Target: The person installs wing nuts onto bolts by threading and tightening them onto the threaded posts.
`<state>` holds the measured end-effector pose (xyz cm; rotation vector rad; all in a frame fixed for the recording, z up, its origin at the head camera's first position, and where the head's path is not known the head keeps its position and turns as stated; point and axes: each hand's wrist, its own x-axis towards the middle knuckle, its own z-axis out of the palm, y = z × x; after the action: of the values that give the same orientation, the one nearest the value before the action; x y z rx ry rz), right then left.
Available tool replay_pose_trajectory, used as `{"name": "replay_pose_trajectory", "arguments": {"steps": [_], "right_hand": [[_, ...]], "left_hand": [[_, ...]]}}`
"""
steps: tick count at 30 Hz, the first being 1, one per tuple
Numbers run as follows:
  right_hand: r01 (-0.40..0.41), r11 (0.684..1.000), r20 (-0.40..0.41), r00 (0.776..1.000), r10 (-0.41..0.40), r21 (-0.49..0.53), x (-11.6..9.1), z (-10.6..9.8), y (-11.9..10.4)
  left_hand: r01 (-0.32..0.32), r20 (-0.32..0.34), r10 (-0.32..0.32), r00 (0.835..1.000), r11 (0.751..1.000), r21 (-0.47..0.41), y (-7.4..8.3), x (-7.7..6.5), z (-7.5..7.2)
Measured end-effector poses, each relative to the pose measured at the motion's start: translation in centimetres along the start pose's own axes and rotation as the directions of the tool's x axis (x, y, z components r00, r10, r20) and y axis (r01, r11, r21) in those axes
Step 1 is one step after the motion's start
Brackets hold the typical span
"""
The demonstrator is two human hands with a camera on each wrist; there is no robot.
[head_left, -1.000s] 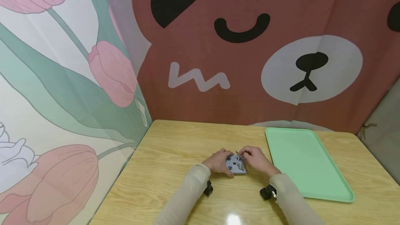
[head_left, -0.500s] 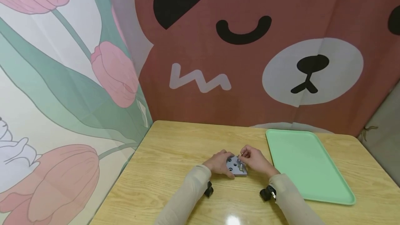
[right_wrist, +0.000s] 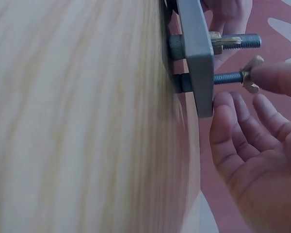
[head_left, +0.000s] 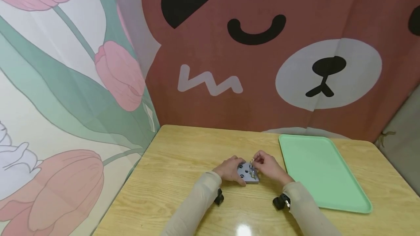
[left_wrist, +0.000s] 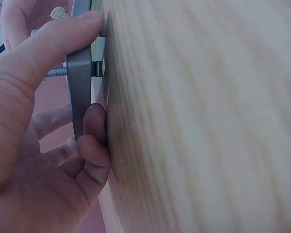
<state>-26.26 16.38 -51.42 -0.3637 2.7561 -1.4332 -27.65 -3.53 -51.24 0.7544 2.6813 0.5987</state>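
Note:
My left hand (head_left: 230, 170) grips the left side of a grey metal plate (head_left: 244, 178) with several holes. In the left wrist view, the thumb lies over the plate's edge and fingertips curl beneath it. Threaded bolts (right_wrist: 227, 78) pass through the plate, heads toward the table. A brass wing nut (right_wrist: 253, 73) sits near the tip of one bolt, and my right hand (head_left: 269, 166) pinches it. The right hand's other fingers are loosely bent beside the plate. Another brass wing nut (right_wrist: 217, 42) sits against the plate on the neighbouring bolt.
A light green tray (head_left: 325, 170) lies on the right of the wooden table (head_left: 177, 148). Printed cloth (head_left: 210, 112) hangs behind the table and along its left side. Black wrist cameras (head_left: 279, 202) hang beneath both forearms.
My right fingers have shifted slightly around the wing nut at the bolt's tip. The left hand and the plate stay in place.

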Motion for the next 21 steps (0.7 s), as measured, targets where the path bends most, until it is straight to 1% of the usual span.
{"name": "replay_pose_trajectory", "arguments": {"steps": [5,8,10,15,17,21], "right_hand": [[0.033,0.999,0.017,0.999,-0.032,-0.034,0.03,-0.04,0.06],[0.024,0.998,0.023,0.999,-0.023,-0.055,0.02,0.02,0.13],[0.0,0.999,0.027,1.0,0.001,-0.034,0.0,0.05,0.17],[-0.064,0.994,0.016,0.998,0.062,0.083,-0.05,0.1,0.27],[-0.065,0.993,0.004,0.998,0.065,0.098,-0.02,0.13,0.35],[-0.029,0.997,0.015,1.0,0.028,0.069,0.0,0.17,0.5]], "left_hand": [[0.005,-0.001,-0.005,1.0,1.0,0.0,0.05,-0.04,0.05],[0.009,-0.006,-0.009,1.0,1.0,-0.003,0.09,-0.09,0.1],[0.011,-0.007,-0.011,1.0,1.0,-0.008,0.07,-0.11,0.16],[0.006,-0.011,-0.006,1.0,1.0,-0.002,0.06,-0.11,0.18],[-0.002,-0.017,0.002,1.0,1.0,0.004,0.07,-0.11,0.12],[-0.006,-0.016,0.006,1.0,1.0,0.006,0.09,-0.07,0.03]]}}
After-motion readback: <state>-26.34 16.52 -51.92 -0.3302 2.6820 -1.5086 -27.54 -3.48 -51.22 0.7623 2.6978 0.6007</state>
